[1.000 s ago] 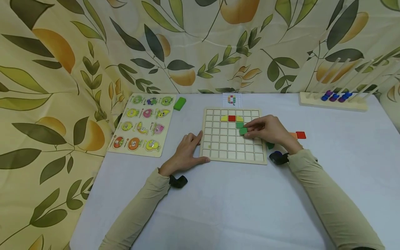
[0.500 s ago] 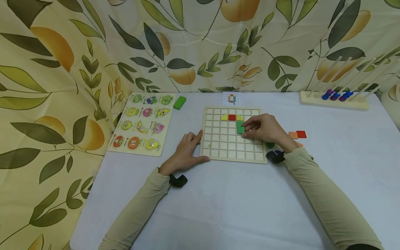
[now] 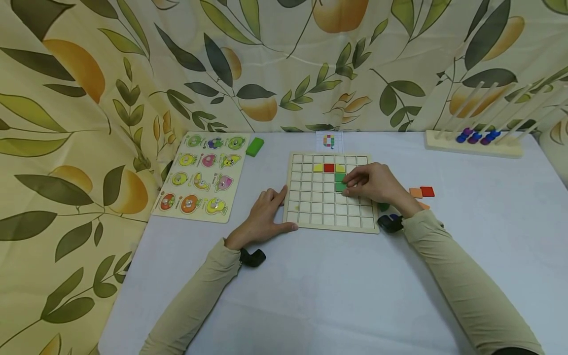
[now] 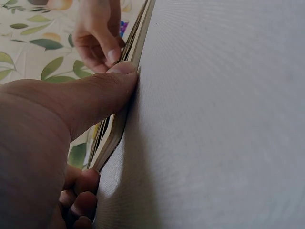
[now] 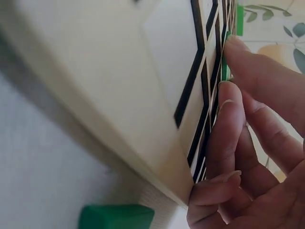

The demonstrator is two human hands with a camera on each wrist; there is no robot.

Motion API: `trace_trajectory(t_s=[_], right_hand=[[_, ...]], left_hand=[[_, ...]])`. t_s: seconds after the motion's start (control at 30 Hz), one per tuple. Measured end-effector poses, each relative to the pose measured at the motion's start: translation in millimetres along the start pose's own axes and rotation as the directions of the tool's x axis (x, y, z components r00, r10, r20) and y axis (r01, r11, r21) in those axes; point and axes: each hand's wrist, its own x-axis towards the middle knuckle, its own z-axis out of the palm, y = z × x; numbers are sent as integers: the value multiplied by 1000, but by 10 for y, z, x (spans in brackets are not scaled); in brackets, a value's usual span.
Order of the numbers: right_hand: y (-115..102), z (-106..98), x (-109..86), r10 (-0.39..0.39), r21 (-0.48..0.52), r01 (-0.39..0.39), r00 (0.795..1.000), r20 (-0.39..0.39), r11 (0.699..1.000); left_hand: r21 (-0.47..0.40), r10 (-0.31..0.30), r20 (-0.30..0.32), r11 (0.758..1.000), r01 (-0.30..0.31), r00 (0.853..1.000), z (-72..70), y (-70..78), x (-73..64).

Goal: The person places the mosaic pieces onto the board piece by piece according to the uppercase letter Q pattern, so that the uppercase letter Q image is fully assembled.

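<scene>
A wooden grid board (image 3: 317, 207) lies flat on the table. My left hand (image 3: 263, 217) steadies its near left corner, the thumb along the near edge and the index finger against the left side. My right hand (image 3: 376, 183) pinches a green square tile (image 3: 339, 188) at its right side. That tile sits in a grid cell just below another green tile (image 3: 339, 178). Above them run a yellow piece (image 3: 318, 168), a red tile (image 3: 329, 168) and a second yellow piece (image 3: 339, 168). In the right wrist view, green (image 5: 226, 69) shows at the fingertips.
Behind the board lies a pattern card (image 3: 329, 142). Orange tiles (image 3: 415, 193) and a red tile (image 3: 427, 192) lie right of it, partly behind my wrist. A fruit puzzle board (image 3: 201, 177) and green block (image 3: 255, 147) are left; a pegged bead stand (image 3: 474, 144) is far right.
My right hand has brought the green tile from a tilted position above the grid down into the cell under the other green tile. The left hand has stayed in place.
</scene>
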Motion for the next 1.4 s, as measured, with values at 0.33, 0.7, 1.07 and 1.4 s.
trace_trajectory(t_s=[0.33,0.7,1.07,1.4], right_hand=[[-31,-16,-3,-13,-35,13,1000,14,999],[53,-182,-131,51,-49,-52,998,-19,997],[397,-677,-424,90,-149,-95,995,-44,984],[626,-975,-656,169,-214,-169,985,-20,962]], left_hand=[[0,6,-8,1000,-6,1000,7,14,2],[-3,-1,-4,1000,1,1000,14,18,5],[9,3,-9,1000,-3,1000,-6,30,-15],[4,3,-11,1000,-3,1000,6,25,-11]])
